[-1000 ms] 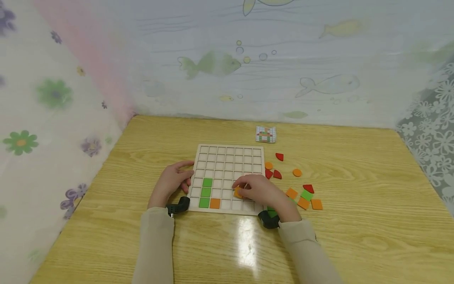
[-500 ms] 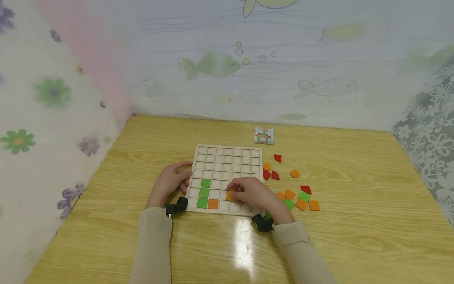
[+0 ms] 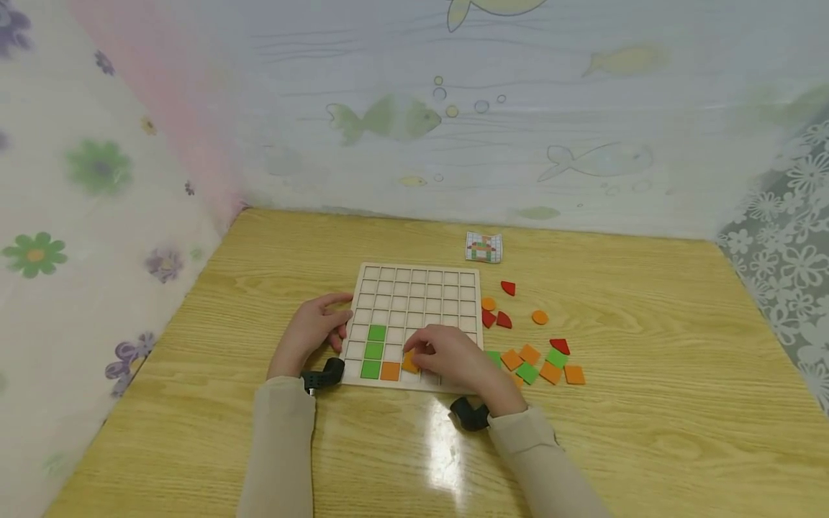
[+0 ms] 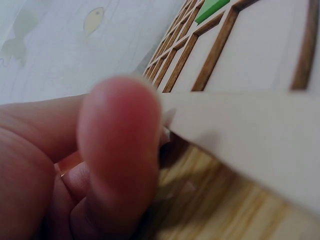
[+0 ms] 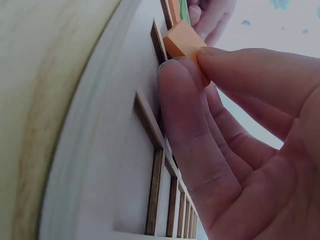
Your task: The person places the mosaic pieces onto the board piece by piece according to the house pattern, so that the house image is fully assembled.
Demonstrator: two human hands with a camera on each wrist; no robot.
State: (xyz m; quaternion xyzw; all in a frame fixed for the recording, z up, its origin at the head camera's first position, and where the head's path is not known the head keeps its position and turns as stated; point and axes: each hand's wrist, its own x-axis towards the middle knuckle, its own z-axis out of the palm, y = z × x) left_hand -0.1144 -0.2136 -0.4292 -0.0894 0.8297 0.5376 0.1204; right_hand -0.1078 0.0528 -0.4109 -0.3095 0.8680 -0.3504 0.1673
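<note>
A light wooden grid board [image 3: 417, 289] lies on the table, with three green square tiles [image 3: 373, 351] in a column and one orange square tile [image 3: 390, 371] in the bottom row. My right hand [image 3: 453, 352] pinches another orange square tile [image 5: 184, 39] between thumb and fingers. That tile is tilted over the bottom row, just right of the set orange one. At the board's left edge rests my left hand [image 3: 311, 329], index finger extended and the other fingers loosely bent. Its thumb [image 4: 120, 130] is close to the rim in the left wrist view.
Right of the board lie loose orange and green squares [image 3: 550, 372], red quarter-circle pieces [image 3: 508, 288] and orange discs [image 3: 540, 317]. A small card with a coloured grid pattern [image 3: 483, 247] sits behind the board. Patterned curtains [image 3: 414, 144] hang beyond the table's back edge.
My right hand has moved left and slightly toward me over the board, carrying the orange tile to the bottom row. The left hand has stayed at the board's edge.
</note>
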